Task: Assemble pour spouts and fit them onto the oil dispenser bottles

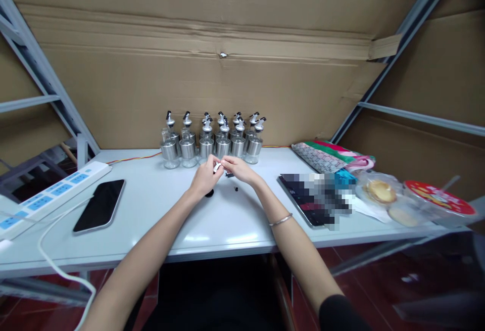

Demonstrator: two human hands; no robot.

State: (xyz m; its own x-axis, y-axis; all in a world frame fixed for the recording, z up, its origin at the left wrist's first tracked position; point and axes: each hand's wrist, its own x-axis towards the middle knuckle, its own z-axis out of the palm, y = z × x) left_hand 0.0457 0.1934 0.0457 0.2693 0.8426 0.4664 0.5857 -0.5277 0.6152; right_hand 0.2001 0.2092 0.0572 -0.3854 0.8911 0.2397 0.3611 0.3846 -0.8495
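both hands pinched on small part

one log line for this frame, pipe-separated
left hand pinching small white part | right hand touching same part | above white table | glass dispenser bottles behind | phone left

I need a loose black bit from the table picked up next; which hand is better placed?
Probably the left hand. The bigger black piece lies right beneath its wrist, while the right hand sits farther back, pinching the small white part along with the left.
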